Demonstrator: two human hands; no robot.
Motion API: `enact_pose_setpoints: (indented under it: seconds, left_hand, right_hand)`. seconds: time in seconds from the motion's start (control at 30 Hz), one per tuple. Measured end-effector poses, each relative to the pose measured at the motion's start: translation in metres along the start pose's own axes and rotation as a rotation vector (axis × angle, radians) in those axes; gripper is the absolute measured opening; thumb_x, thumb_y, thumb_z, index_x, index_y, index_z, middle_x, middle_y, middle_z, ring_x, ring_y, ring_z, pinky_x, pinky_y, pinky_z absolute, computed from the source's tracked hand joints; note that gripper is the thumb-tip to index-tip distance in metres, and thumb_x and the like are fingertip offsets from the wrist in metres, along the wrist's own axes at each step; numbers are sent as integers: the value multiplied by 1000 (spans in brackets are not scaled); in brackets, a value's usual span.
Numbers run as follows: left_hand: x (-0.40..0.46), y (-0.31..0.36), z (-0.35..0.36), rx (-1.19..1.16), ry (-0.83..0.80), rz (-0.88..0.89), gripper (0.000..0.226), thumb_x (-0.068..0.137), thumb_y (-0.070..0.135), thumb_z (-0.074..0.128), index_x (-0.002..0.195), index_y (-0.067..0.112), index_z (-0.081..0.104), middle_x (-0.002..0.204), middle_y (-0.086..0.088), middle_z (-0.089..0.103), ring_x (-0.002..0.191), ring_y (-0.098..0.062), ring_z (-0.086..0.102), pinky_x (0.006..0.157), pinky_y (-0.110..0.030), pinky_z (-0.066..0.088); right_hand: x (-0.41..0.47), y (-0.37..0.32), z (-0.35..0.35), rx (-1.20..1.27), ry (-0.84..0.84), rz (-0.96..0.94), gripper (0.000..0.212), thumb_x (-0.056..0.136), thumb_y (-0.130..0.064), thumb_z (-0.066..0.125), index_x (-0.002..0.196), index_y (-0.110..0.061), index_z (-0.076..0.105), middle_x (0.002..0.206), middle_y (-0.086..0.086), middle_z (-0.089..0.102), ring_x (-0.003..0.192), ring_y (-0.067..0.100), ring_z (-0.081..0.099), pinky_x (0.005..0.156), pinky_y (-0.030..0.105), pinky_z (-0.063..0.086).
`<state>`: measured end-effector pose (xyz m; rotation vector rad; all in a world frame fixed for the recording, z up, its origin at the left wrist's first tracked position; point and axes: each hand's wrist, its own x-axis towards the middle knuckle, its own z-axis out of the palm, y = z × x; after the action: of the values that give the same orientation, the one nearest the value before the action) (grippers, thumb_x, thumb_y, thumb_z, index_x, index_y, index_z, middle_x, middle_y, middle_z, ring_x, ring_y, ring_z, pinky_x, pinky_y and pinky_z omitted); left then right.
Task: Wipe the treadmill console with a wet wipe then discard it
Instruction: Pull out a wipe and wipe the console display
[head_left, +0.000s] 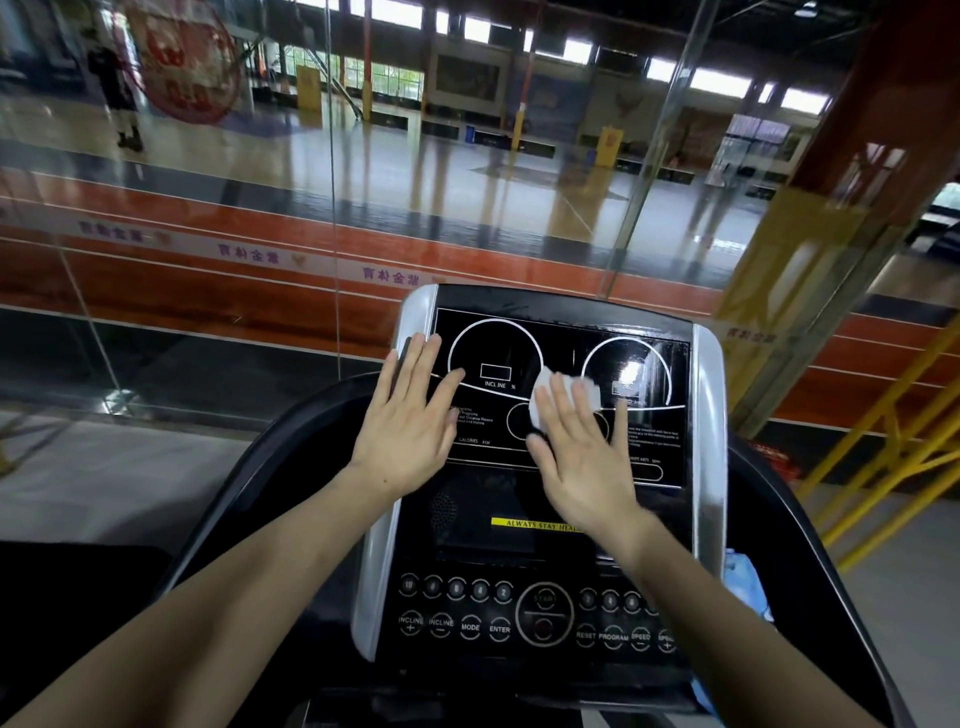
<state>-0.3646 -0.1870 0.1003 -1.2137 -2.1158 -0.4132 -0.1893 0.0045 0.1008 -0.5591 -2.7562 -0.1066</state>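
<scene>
The treadmill console (649, 322) fills the lower middle: a black glossy display panel with two white circles, silver side trims and a button row below. My right hand (582, 447) lies flat on the middle of the display, pressing a crumpled white wet wipe (589, 391) against it; the wipe sticks out past my fingertips. My left hand (410, 415) rests flat with spread fingers on the left part of the display, near the silver trim, with nothing in it.
The button panel (519, 618) sits below my forearms. A blue packet (748, 577) rests at the console's right side. Black curved handrails (249, 467) flank the console. A glass wall (332, 208) stands just behind, with yellow railings (883, 441) to the right.
</scene>
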Motion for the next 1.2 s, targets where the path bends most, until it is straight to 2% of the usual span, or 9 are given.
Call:
enact_pose_setpoints:
  seconds: [0.1, 0.27, 0.37, 0.5, 0.6, 0.93, 1.07, 1.2]
  left_hand:
    - [2, 3, -3, -24, -3, -21, 52, 104, 34, 35, 151, 13, 44, 169, -24, 20, 161, -37, 6, 128, -58, 14]
    - [11, 17, -6, -49, -14, -1, 50, 104, 33, 39, 151, 15, 43, 170, -23, 19, 161, -38, 4, 128, -59, 12]
    - [22, 22, -7, -54, -27, -10, 51, 104, 36, 35, 152, 17, 42, 170, -21, 19, 161, -36, 3, 129, -57, 11]
    - [29, 29, -8, -79, -39, -12, 50, 104, 36, 40, 151, 18, 43, 169, -20, 23, 161, -35, 5, 129, -57, 12]
    - [30, 33, -6, -86, -45, -23, 50, 104, 35, 42, 151, 18, 43, 168, -19, 25, 161, -35, 6, 128, -57, 13]
    - [25, 41, 4, -135, -50, 13, 48, 104, 32, 41, 148, 15, 45, 167, -19, 29, 161, -34, 11, 128, -56, 15]
    - [22, 45, 5, -139, -54, 55, 46, 104, 31, 43, 148, 16, 45, 166, -19, 30, 160, -34, 13, 129, -55, 15]
    - [17, 44, 3, -145, -54, 46, 47, 104, 30, 44, 149, 15, 44, 166, -20, 30, 160, -35, 13, 129, -56, 15]
  right_hand:
    - [-45, -5, 20, -1, -19, -15, 64, 112, -56, 12, 166, -32, -10, 174, -12, -18, 160, 12, -22, 127, 62, -12]
    - [-55, -3, 23, -4, -58, -29, 64, 111, -58, 11, 167, -32, -8, 175, -13, -17, 161, 13, -18, 126, 64, -10]
    - [-31, 5, 10, -4, -32, 3, 65, 110, -60, 9, 167, -34, -9, 174, -15, -17, 160, 11, -21, 126, 64, -12]
    - [43, 22, -28, 34, 7, 118, 65, 109, -61, 9, 166, -36, -11, 174, -15, -17, 160, 13, -20, 124, 63, -17]
    - [59, 24, -35, 47, 14, 120, 65, 109, -60, 10, 166, -36, -11, 174, -14, -16, 161, 13, -18, 124, 64, -16]
    - [-70, -3, 38, 39, 27, 29, 65, 112, -54, 19, 167, -31, -8, 175, -12, -15, 161, 13, -16, 126, 67, -8]
    - [-84, 31, 34, 14, 24, 129, 64, 111, -54, 19, 167, -34, -3, 176, -14, -7, 162, 12, -8, 126, 67, -6]
    - [-94, 54, 30, 50, -2, 261, 63, 109, -56, 10, 167, -36, -4, 175, -16, -10, 161, 8, -13, 126, 65, -10]
